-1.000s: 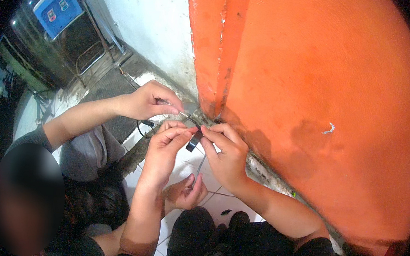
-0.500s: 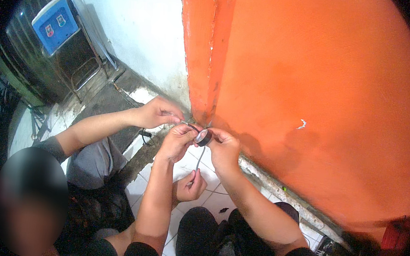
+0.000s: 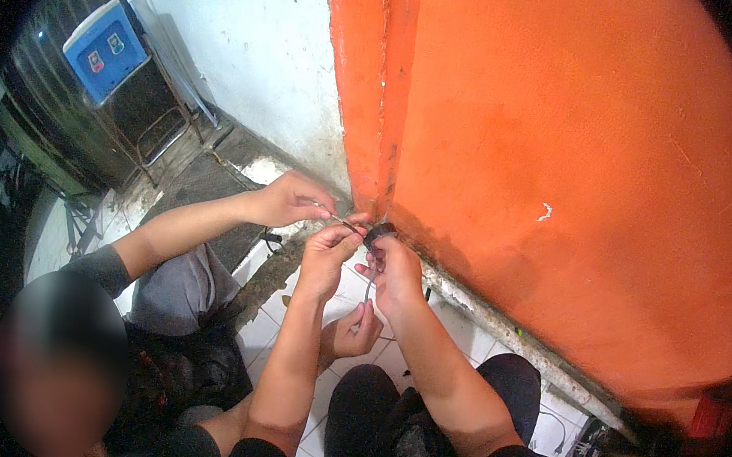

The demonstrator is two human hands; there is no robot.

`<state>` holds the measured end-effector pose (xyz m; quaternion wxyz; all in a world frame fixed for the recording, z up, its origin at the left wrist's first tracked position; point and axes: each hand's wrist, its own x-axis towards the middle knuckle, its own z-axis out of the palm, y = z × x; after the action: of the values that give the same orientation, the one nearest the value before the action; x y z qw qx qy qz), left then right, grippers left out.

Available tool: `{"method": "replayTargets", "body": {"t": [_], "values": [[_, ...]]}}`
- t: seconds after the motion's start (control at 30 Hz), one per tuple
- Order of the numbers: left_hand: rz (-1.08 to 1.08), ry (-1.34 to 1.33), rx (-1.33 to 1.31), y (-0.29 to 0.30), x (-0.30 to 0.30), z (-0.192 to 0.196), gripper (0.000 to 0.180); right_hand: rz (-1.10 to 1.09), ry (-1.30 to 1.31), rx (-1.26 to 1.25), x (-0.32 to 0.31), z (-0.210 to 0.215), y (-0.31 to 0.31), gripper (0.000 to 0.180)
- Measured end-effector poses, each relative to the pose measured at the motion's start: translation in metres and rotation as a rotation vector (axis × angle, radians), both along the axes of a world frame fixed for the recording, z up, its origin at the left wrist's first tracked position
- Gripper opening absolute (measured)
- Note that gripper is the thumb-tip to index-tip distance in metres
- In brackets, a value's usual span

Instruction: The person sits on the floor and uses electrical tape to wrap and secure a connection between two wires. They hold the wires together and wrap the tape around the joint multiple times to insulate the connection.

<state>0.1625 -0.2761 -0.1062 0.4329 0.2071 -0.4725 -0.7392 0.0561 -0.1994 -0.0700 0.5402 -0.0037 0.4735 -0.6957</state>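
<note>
Orange wall (image 3: pixel 578 159) corner, tiled floor (image 3: pixel 272 333). Left hand (image 3: pixel 329 256) pinches thin wire (image 3: pixel 345 222); right hand (image 3: pixel 393 269) grips small black fitting (image 3: pixel 379 232) at wall base. Co-worker's hand (image 3: pixel 287 198) steadies wire. Advice: keep wire taut, fitting square.

Your forearms rise from six o'clock; your left hand (image 3: pixel 327 255) and right hand (image 3: pixel 393 269) meet, fingers pinched shut, toward twelve o'clock.

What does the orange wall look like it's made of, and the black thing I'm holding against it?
The orange wall looks like painted plaster or cement: matte and uneven, with a white chip. The small black piece held by the right hand looks like glossy plastic or tape; it is too small to tell. The floor looks like white glazed tile.
</note>
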Motion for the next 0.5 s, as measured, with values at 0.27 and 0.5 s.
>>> {"method": "replayTargets", "body": {"t": [0.27, 0.5], "values": [[-0.048, -0.111, 0.009, 0.001, 0.008, 0.008, 0.015, 0.15, -0.067, 0.05, -0.005, -0.015, -0.003, 0.019], [0.013, -0.165, -0.084, 0.0, 0.001, 0.019, 0.01, -0.195, 0.291, -0.065, 0.027, -0.002, 0.019, 0.013]]}}
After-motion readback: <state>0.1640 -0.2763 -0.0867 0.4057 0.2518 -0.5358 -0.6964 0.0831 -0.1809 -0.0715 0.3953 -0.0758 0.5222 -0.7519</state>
